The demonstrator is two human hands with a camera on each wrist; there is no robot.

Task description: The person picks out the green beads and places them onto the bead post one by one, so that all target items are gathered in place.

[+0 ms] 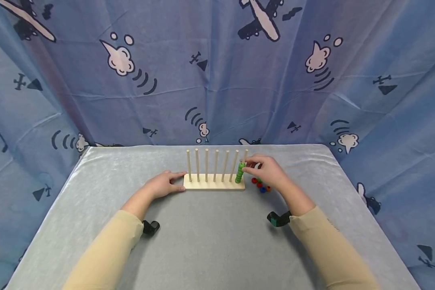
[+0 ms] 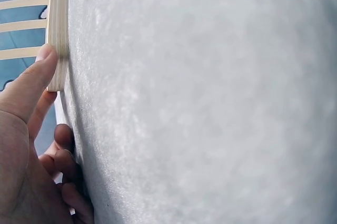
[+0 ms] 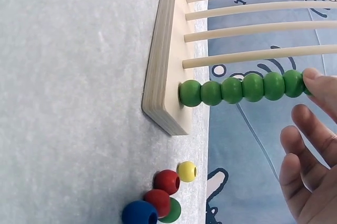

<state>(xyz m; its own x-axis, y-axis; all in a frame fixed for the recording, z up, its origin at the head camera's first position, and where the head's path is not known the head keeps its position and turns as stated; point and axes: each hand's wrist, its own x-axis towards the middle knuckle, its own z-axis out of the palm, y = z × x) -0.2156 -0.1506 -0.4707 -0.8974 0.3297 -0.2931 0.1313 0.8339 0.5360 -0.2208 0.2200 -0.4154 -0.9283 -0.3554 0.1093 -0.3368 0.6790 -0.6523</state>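
Observation:
A pale wooden peg stand [image 1: 214, 186] with several upright rods lies across the table. My left hand [image 1: 158, 185] grips its left end, thumb on the front face and index finger behind, as the left wrist view shows on the base [image 2: 59, 29]. Over at the right end, my right hand [image 1: 269, 169] pinches a green bead [image 3: 307, 92] at the top of the rightmost rod, between thumb and index finger. Below it, several green beads [image 3: 231, 90] are stacked on that rod down to the base. The other rods carry no beads.
Right of the stand lie loose beads: red [image 3: 167, 182], yellow [image 3: 187, 171], blue [image 3: 140, 213], green [image 3: 170, 211] and orange [image 1: 268, 188]. A grey cloth covers the table [image 1: 210, 241]. Behind hangs a blue curtain [image 1: 174, 80] with printed planes.

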